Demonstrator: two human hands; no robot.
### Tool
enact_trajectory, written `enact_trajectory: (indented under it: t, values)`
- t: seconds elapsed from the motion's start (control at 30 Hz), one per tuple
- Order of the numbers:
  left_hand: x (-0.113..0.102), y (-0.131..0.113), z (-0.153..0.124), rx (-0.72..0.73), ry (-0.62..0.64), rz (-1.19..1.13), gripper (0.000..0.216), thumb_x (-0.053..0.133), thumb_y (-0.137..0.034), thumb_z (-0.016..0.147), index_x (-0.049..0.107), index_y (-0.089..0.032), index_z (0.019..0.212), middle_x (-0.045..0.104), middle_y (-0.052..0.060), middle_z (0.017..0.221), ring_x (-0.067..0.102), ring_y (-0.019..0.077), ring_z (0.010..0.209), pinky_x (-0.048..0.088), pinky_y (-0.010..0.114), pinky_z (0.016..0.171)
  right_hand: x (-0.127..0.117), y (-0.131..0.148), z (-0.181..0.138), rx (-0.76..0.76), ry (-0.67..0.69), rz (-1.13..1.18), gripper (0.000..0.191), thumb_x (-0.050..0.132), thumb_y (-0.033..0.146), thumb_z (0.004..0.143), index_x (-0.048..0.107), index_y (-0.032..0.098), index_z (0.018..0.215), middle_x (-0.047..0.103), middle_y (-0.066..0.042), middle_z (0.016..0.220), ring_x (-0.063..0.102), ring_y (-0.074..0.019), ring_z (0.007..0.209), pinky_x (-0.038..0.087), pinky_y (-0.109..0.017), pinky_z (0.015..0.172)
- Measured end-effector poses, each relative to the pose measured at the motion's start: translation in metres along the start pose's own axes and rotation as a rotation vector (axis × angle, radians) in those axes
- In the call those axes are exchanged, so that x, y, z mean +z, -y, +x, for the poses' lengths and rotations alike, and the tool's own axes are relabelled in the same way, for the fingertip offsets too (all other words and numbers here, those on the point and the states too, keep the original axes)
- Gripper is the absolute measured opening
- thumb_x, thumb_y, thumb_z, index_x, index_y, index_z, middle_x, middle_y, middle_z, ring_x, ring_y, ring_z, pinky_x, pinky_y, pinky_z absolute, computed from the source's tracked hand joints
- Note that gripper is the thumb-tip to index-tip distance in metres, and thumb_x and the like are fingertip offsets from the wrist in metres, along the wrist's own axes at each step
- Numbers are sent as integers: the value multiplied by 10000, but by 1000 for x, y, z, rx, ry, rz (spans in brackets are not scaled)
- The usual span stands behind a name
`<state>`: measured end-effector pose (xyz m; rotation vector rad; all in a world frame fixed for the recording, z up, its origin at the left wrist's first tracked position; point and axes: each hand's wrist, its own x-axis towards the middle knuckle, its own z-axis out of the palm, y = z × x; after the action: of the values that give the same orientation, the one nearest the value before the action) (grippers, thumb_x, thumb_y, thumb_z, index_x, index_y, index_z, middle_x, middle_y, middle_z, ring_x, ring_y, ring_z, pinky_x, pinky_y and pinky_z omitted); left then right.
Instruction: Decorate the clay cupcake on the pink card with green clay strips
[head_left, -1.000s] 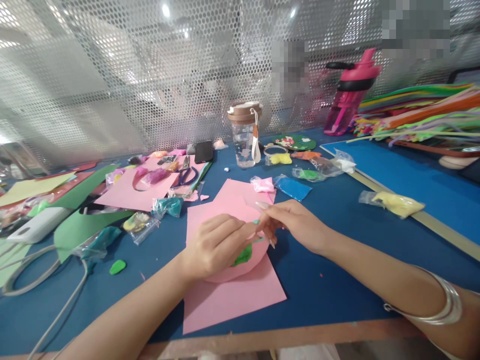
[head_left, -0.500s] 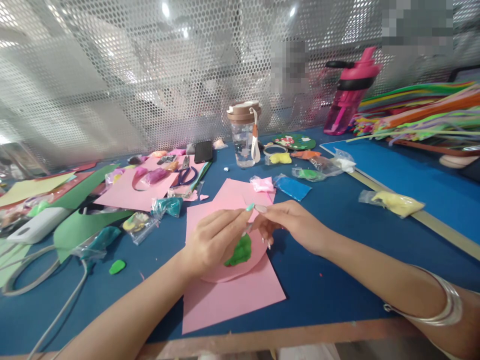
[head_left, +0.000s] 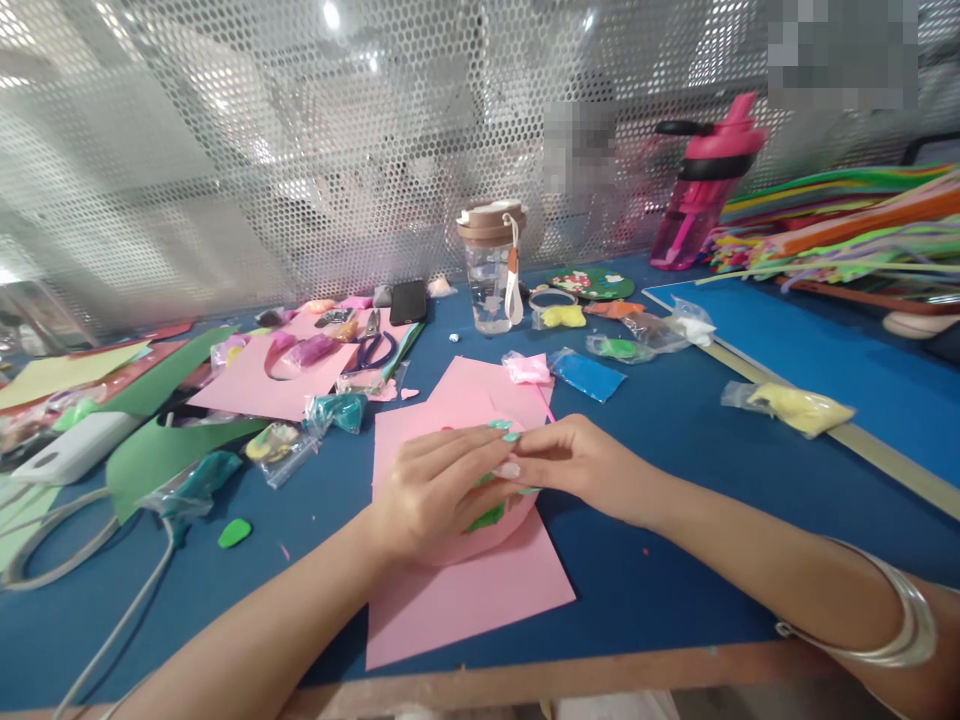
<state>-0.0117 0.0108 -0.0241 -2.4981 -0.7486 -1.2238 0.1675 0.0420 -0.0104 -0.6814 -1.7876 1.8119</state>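
Observation:
My left hand lies over a round pink paper, its fingers stretched out and partly covering a patch of green clay. From the right, my right hand meets its fingertips, with thumb and fingers pinched together. Whatever sits between those fingers, if anything, is hidden. Beneath the round piece are pink paper sheets. A bag of pink clay and a blue packet lie just beyond my hands.
Behind stands a lidded clear cup, with a black phone and scissors to its left. A pink bottle is at the back right. Bagged yellow clay lies right; a white cable runs along the left.
My left fingers have gone from a raised pinch to stretched out lower over the green clay, covering more of it. My right hand's fingertips have come down against them.

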Motion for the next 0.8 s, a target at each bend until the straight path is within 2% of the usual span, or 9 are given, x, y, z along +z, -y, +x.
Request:
enact_trajectory:
  t: [0.1,0.2,0.3,0.4,0.57,0.7,0.8]
  values:
    - [-3,0,2,72,-11,33,191,638,-195,778,603,-80,926,705,94,871,670,160,856,569,251,773,1,1,0,26,50,53,249,681,382,718,724,143,773,694,-29,723,648,-156,734,498,-276,749]
    - [-5,-1,4,121,-15,81,181,598,-162,804,597,-54,949,700,127,904,666,172,888,572,262,786,3,2,-2,-5,94,209,226,688,342,725,724,160,856,703,-36,775,656,-153,761,495,-309,808]
    - [-5,-4,5,140,-24,111,214,559,-150,823,578,-39,1005,691,148,944,653,186,937,574,280,788,4,2,-3,-58,60,297,205,715,281,706,724,176,882,707,-39,827,653,-153,804,480,-313,840]
    - [-5,-4,5,119,-20,128,217,546,-167,834,577,-52,1017,691,143,958,647,181,954,574,280,787,2,1,-3,-51,-2,271,189,729,263,686,732,179,856,712,-36,805,656,-153,779,486,-288,802]
    - [-4,-1,3,56,-46,147,225,656,-256,770,626,-76,903,707,130,887,683,168,805,584,243,705,2,2,-2,0,-1,72,216,700,307,716,735,157,867,713,-48,781,657,-170,772,483,-261,748]
    - [-4,-1,3,73,-20,144,182,602,-185,804,613,-76,949,706,122,896,680,169,830,583,248,717,3,2,-2,-12,6,152,255,694,346,717,730,150,876,713,-58,824,657,-181,806,489,-282,775]
    - [-2,-2,3,66,21,50,200,536,-159,840,589,-72,1012,689,130,962,660,168,911,573,256,771,2,0,-2,5,40,221,278,706,371,700,729,134,843,713,-71,806,665,-187,779,497,-313,781]
